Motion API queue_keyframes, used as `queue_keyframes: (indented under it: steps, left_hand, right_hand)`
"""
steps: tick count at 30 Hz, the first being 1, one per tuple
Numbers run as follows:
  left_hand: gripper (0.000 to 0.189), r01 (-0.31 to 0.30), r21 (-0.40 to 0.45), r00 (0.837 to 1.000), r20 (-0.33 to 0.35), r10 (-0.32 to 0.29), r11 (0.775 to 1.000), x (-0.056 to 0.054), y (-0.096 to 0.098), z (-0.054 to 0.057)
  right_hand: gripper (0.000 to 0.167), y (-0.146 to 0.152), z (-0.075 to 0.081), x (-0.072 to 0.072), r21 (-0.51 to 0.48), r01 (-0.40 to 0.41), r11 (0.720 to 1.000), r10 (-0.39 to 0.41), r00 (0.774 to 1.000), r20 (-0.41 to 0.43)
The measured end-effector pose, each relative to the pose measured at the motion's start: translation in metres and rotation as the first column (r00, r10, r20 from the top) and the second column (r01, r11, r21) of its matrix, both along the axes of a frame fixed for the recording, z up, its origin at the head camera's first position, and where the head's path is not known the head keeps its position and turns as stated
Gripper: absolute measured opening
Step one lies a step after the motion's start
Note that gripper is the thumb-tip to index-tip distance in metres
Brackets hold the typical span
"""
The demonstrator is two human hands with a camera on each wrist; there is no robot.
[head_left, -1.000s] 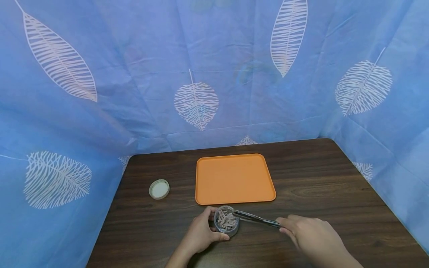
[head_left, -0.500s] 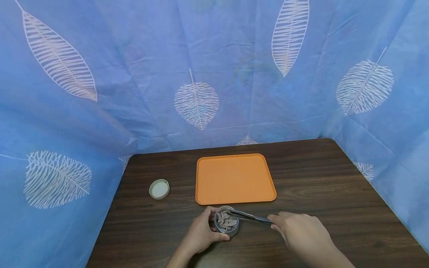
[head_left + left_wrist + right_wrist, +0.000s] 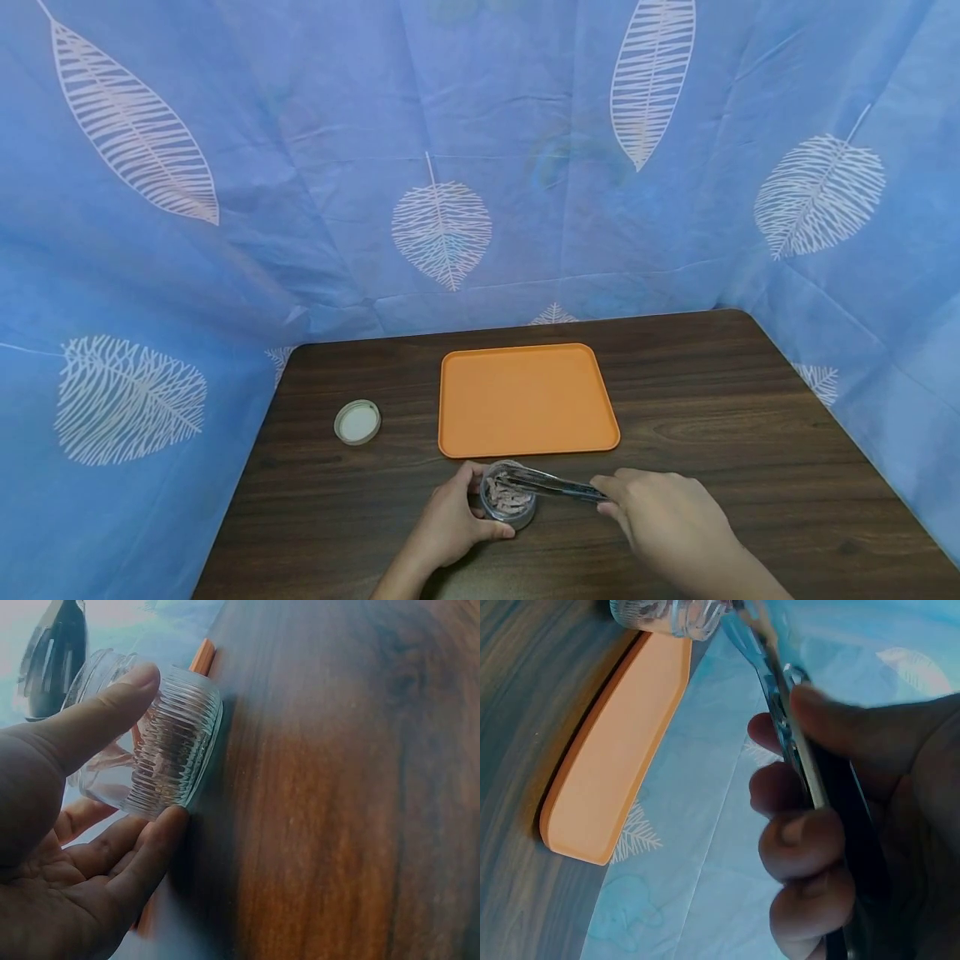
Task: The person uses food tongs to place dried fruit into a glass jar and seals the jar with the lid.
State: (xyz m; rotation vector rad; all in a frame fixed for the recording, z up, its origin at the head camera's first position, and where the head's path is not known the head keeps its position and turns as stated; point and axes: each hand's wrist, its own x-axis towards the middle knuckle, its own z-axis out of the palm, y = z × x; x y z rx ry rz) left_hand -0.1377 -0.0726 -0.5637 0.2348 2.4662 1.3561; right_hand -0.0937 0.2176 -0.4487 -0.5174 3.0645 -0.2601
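Observation:
A small clear glass jar [image 3: 522,518] with a ribbed wall stands on the table, holding pale greyish-brown strips [image 3: 507,500]. My left hand [image 3: 450,521] grips it, thumb on the near side and fingers round the far side; the left wrist view shows the ribbed glass [image 3: 180,742] between thumb and fingers. In my right hand [image 3: 671,517] is a pair of metal tongs [image 3: 558,485], held by the dark handle end. Their tips reach into the jar's mouth over the strips. The right wrist view shows the fingers [image 3: 802,840] curled round the tongs' arms.
An orange tray [image 3: 528,400] lies just beyond the jar. Further left, a round lid [image 3: 357,422] rests on the dark wooden table [image 3: 697,400]. Blue cloth [image 3: 315,150] with white leaf prints hangs behind and at both sides.
My right hand has moved left, taking the tongs' tips from the jar's rim further in over the strips. The left hand and jar have stayed in place.

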Motion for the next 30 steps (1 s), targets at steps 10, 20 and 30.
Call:
queue_keyframes:
  steps: [10,20,30]
  left_hand:
    - [0.081,-0.01,0.006,1.0,0.016,0.01,1.0,0.0,0.0,0.0]
    - [0.08,-0.018,-0.002,1.0,0.015,0.018,1.0,0.0,0.001,0.0]
    - [0.079,-0.021,-0.002,1.0,0.015,0.021,1.0,-0.001,0.001,0.001]
  right_hand:
    - [0.042,0.01,0.002,-0.005,-0.12,0.106,0.987,-0.101,0.994,0.049]
    - [0.045,0.026,-0.016,-0.014,-0.247,0.147,0.958,-0.175,0.98,-0.097]
    - [0.042,0.049,-0.034,-0.025,-0.297,0.198,0.934,-0.285,0.915,-0.286]
